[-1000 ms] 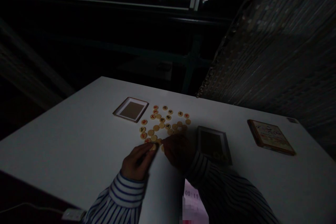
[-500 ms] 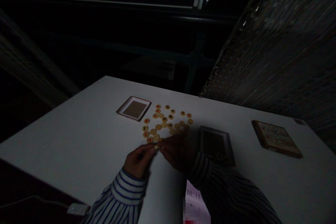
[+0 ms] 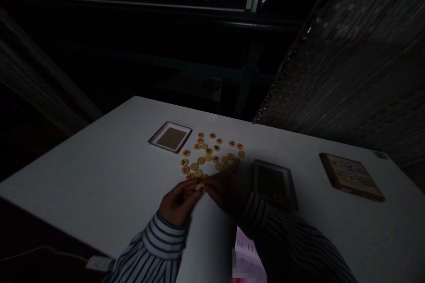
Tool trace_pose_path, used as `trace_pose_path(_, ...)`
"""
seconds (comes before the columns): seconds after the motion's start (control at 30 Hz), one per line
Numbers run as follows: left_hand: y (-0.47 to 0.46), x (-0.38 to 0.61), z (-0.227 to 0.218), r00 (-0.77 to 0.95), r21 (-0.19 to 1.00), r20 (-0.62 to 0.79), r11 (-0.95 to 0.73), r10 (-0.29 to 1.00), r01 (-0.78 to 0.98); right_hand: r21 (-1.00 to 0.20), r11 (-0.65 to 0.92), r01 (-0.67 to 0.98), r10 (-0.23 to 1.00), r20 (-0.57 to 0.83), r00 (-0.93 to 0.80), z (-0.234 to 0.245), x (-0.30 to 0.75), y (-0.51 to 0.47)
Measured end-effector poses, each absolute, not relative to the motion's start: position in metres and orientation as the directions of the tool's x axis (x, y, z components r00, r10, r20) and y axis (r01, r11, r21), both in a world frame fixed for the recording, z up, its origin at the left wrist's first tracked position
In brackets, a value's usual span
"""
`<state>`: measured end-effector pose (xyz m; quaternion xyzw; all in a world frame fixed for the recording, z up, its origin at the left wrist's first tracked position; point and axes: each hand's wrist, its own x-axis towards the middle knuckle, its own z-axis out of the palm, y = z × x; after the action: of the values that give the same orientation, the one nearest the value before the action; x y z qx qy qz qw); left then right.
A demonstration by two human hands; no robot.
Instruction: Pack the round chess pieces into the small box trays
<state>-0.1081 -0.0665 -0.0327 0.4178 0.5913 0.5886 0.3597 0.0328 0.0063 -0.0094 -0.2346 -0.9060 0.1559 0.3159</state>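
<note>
Between the fingertips of both hands is a small round Chinese chess piece [image 3: 199, 186], held near the table's front. My left hand [image 3: 176, 203] pinches it from the left with thumb and fingers. From the right, my right hand [image 3: 227, 193] meets it with closed fingertips, in deep shadow. Just beyond the hands lie several loose Chinese chess pieces [image 3: 208, 158], flat on the table. Some show red or black characters and others a plain tan side. My right hand partly covers the nearest ones.
All this is on a white table [image 3: 109, 159]. A shallow open tray [image 3: 156, 143] lies left of the pieces, another dark tray [image 3: 292, 190] beside my right forearm. Farther right is a printed box [image 3: 353, 176]. A lit phone screen [image 3: 247, 252] shows below my right sleeve; a white adapter [image 3: 99, 263] sits front left.
The held piece has turned a little between my fingertips, so more of its round side shows. Both hands stay in nearly the same place, and the loose pieces lie as before.
</note>
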Motion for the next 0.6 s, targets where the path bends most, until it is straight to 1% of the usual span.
trace_pose_path(0.07, -0.067, -0.109, -0.038, -0.380, 0.979, 0.153, -0.087, 0.912, 0.185, -0.457, 0.816, 0.353, 0.558, 0.465, -0.687, -0.011, 0.033, 0.007)
trace_pose_path(0.17, -0.068, -0.111, -0.045, -0.323, 0.907, 0.316, -0.185, 0.892, 0.378, -0.498, 0.785, 0.369, 0.586, 0.402, -0.704, -0.011, 0.033, 0.008)
trace_pose_path(0.27, -0.067, -0.113, -0.048, -0.258, 0.825, 0.438, -0.271, 0.861, 0.495, -0.517, 0.762, 0.389, 0.611, 0.375, -0.697, -0.011, 0.032, 0.008)
trace_pose_path(0.43, -0.065, -0.116, -0.046, -0.175, 0.712, 0.537, -0.332, 0.825, 0.619, -0.517, 0.757, 0.400, 0.620, 0.376, -0.688, -0.015, 0.032, 0.007)
trace_pose_path(0.6, -0.063, -0.119, -0.048, -0.147, 0.619, 0.610, -0.353, 0.778, 0.702, -0.482, 0.776, 0.406, 0.609, 0.410, -0.678, -0.019, 0.034, 0.009)
